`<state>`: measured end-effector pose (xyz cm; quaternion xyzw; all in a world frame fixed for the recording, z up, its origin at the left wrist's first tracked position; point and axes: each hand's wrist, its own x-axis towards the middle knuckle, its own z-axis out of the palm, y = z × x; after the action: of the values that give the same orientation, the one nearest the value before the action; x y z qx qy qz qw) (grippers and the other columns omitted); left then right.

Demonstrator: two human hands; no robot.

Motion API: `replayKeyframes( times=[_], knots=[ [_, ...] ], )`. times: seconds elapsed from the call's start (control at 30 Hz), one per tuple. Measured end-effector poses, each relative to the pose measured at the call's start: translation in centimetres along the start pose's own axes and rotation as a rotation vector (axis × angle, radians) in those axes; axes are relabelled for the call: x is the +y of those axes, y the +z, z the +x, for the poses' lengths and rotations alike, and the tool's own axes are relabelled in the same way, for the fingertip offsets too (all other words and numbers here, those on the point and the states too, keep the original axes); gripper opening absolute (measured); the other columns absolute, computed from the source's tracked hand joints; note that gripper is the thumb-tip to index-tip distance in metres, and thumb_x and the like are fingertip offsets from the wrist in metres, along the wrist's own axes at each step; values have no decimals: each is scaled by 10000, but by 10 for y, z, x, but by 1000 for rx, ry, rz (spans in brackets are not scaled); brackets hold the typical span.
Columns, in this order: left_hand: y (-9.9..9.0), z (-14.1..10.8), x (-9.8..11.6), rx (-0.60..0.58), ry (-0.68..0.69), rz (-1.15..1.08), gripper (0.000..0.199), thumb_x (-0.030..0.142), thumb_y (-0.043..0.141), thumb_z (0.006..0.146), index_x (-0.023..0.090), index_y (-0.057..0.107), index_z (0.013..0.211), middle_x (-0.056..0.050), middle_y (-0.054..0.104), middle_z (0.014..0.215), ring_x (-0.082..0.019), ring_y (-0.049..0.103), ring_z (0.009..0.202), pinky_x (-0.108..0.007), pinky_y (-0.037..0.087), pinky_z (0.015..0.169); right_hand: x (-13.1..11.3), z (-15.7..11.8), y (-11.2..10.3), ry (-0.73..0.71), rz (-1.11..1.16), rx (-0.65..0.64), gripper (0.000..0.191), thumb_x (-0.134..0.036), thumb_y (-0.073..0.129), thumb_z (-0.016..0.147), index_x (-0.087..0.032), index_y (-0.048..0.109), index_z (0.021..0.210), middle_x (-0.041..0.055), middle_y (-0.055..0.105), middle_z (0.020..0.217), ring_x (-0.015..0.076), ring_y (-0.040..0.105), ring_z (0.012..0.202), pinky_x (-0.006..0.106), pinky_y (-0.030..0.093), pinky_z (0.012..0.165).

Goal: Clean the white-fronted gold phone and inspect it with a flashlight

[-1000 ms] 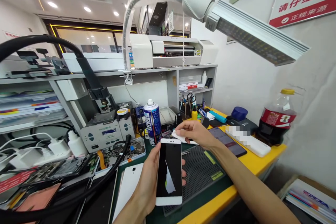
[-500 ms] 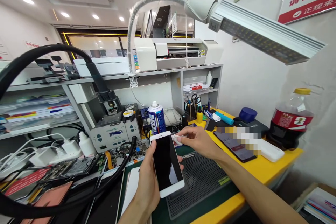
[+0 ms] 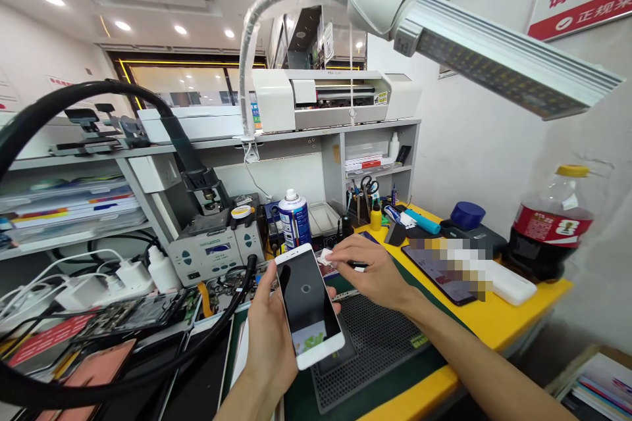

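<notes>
My left hand (image 3: 269, 332) is wrapped round a white smartphone (image 3: 310, 306), held tilted with its front facing me. A small round mark shows mid-screen and a green patch near the bottom; whether these are displayed or reflected I cannot tell. Just right of the phone's upper edge, my right hand (image 3: 375, 271) pinches a small crumpled white tissue (image 3: 325, 255). A thin dark stick (image 3: 357, 264) shows by the right fingers; I cannot tell whether they hold it. Beneath both hands lie a black perforated mat (image 3: 390, 322) and a green mat (image 3: 306, 401).
At left, a black hose (image 3: 232, 316) curves before a grey soldering station (image 3: 217, 256) and phone parts. A blue spray can (image 3: 294, 220) stands behind the phone. On the yellow table (image 3: 538, 306) rest another phone (image 3: 439, 276) and a cola bottle (image 3: 546, 237). A lamp (image 3: 503, 56) hangs overhead.
The phone has shifted slightly left and up. Its plain black screen now shows a round mark and a green patch. My right fingers have turned, exposing the tissue and the dark stick.
</notes>
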<state>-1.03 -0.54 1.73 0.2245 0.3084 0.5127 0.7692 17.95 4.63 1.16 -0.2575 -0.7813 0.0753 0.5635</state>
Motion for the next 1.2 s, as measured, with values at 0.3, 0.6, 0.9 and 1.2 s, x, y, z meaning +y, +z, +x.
replayKeyframes(
  times=[0.3, 0.6, 0.9, 1.2],
  knots=[
    [-2, 0, 1, -119, 0, 6, 643, 629, 473, 917, 90, 664, 1212, -196, 755, 897, -332, 736, 810, -483, 558, 841, -7, 1, -4, -53, -8, -60, 205, -134, 655, 873, -221, 759, 1027, 67, 774, 930, 231, 668, 898, 404, 535, 836],
    [-2, -3, 4, -122, -8, 145, 719, 674, 388, 914, 83, 637, 1239, -220, 752, 909, -372, 734, 792, -483, 552, 798, -8, 1, -8, 263, 137, -51, 144, -234, 678, 884, -211, 763, 998, 60, 745, 927, 189, 655, 820, 310, 514, 703],
    [-8, -4, 7, -261, 5, 205, 713, 642, 377, 935, 50, 612, 1256, -236, 743, 939, -399, 721, 839, -532, 511, 846, -12, 4, -14, 365, 141, -167, 204, -275, 664, 892, -205, 746, 1065, 47, 729, 948, 151, 604, 749, 269, 451, 631],
    [0, -7, 8, -186, -9, 236, 715, 644, 363, 926, 56, 639, 1224, -228, 745, 907, -413, 722, 817, -551, 523, 816, -11, 3, -13, 319, 168, -176, 132, -212, 677, 871, -199, 768, 966, 28, 667, 871, 128, 587, 730, 243, 431, 606]
  ],
)
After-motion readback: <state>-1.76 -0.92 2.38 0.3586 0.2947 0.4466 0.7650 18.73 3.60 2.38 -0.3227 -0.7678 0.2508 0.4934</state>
